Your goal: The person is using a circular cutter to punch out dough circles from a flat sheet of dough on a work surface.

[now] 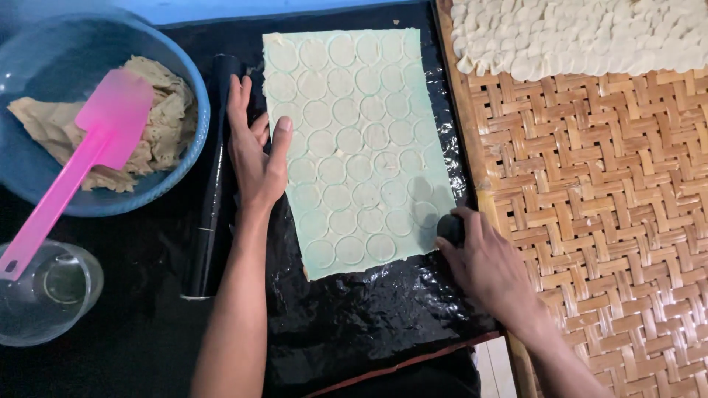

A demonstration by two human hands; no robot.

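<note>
**dough_fan:** Black shiny plastic sheeting covers the whole work surface, kinda crinkly and wet-looking. On it lies a pale green rolled-out rectangular dough sheet, stamped all over with rows of circles, still sitting in place in the sheet.

**rollingpin42:** What are the hands up to?

**dough_fan:** The left hand lies flat with fingers spread and relaxed, pressing on the dough sheet's left edge, thumb on the dough. It's grasping nothing. The right hand is curled around a small round black cutter at the sheet's lower right corner, fingers clenched on it, pressed down on the dough's edge.

**rollingpin42:** And the other stuff around?

**dough_fan:** Just left of the left hand there's a long black glossy cylinder roller, lying alongside the dough. Further left is a round blue plastic bowl holding beige dough scraps and a pink plastic spatula leaning out over its rim. Below that, a clear glass. On the right, a woven bamboo tray with a heap of white cut dough rounds at its far end.
</note>
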